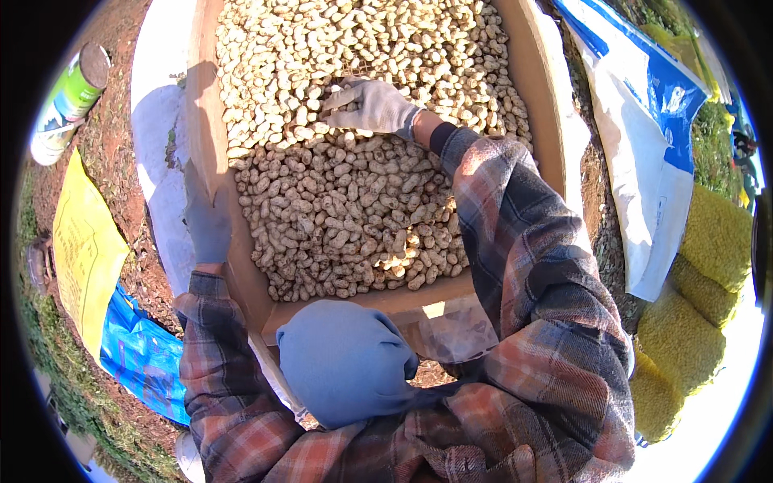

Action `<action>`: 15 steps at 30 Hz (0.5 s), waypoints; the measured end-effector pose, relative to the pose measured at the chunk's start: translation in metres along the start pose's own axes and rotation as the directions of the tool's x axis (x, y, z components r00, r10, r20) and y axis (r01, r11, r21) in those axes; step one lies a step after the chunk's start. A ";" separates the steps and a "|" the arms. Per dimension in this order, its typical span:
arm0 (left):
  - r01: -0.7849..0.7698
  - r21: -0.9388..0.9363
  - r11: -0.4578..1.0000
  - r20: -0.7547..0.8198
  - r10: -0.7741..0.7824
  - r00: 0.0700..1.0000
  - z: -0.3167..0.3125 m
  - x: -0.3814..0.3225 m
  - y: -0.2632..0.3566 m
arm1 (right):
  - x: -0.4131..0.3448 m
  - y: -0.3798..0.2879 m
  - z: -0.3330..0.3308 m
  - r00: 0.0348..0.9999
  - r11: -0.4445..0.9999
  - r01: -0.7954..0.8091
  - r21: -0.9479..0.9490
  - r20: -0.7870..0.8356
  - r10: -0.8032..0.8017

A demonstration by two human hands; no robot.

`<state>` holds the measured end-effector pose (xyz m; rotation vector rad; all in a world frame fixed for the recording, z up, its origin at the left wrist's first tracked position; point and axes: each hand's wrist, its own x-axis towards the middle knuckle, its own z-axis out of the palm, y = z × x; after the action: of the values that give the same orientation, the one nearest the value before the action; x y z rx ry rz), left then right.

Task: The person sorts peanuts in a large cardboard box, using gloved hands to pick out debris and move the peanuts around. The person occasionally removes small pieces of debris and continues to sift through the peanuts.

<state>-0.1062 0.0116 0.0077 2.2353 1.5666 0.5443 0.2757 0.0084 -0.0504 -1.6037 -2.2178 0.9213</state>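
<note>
Unshelled peanuts (pixel 356 199) cover most of a wooden-sided tray (pixel 540 90) in front of me. Thin patches between them show a wire mesh bottom (pixel 361 65). My right hand (pixel 377 107), in a pale work glove, reaches across to the middle of the peanuts. Its thumb and fingers are spread apart and touch the nuts; the palm side is hidden. On the tray's left side board, my gloved left hand (pixel 208 226) has its thumb toward the inner face and its fingers along the outer side. Shadow covers the nearer peanuts, while sun lights the farther ones.
White sheeting (pixel 166 133) borders the tray at left. Beyond are a green-labelled can (pixel 75 87), a yellow sack (pixel 87 241) and a blue sack (pixel 142 356). At right lie a blue-and-white sack (pixel 646 151) and full yellow mesh bags (pixel 682 338). A blue cap (pixel 344 362) shows below.
</note>
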 end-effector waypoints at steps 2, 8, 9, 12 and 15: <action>-0.050 0.000 0.999 -0.024 0.050 0.998 0.000 0.000 0.000 | -0.042 -0.005 -0.014 0.994 0.996 -0.048 0.078 0.105 0.040; -0.015 0.034 0.999 -0.008 0.015 1.000 0.004 0.000 -0.002 | -0.141 0.030 -0.121 0.997 0.987 0.031 -0.158 0.068 -0.020; -0.015 0.046 0.999 -0.016 0.016 1.000 0.004 0.000 -0.002 | -0.140 0.040 -0.129 0.986 0.984 -0.156 -0.080 0.051 0.160; -0.020 0.054 0.998 -0.015 0.021 1.000 0.004 -0.001 -0.001 | -0.105 0.065 -0.121 0.953 0.978 -0.191 0.085 -0.223 0.206; -0.026 0.027 0.999 -0.019 0.026 0.999 0.002 -0.001 -0.001 | -0.043 0.073 -0.084 0.864 0.985 -0.136 0.107 -0.474 0.171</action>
<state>-0.1061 0.0109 0.0050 2.2799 1.5652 0.5577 0.3921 0.0116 -0.0249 -1.7636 -1.7169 0.5426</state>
